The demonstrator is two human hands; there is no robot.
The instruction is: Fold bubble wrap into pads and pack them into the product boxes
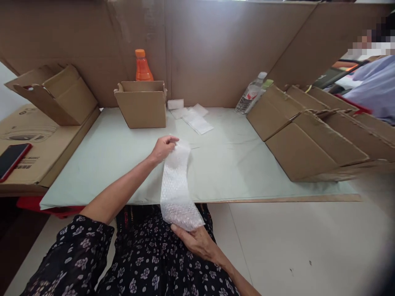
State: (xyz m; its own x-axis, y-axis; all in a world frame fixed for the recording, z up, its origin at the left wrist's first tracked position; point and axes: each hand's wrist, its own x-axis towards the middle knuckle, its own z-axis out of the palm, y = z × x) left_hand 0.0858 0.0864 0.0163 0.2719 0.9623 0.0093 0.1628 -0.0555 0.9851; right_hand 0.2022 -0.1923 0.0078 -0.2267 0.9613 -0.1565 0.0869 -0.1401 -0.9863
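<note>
A long strip of bubble wrap (175,181) stretches between my two hands and hangs over the table's near edge. My left hand (165,148) pinches its far end above the cloth-covered table (234,164). Below the edge, over my lap, my right hand (197,240) holds the near end, thumb on the side and most fingers hidden under the wrap. Beyond my left hand lie several flat white pieces (199,122), and a small white block (175,104) is beside them.
An open cardboard box (142,109) stands at the back, an orange-capped bottle (142,68) behind it. Several cardboard boxes (311,144) and a clear water bottle (250,93) are at right. On the left, a phone (14,160) lies on a large carton (40,127). Another person's sleeve (373,86) shows far right.
</note>
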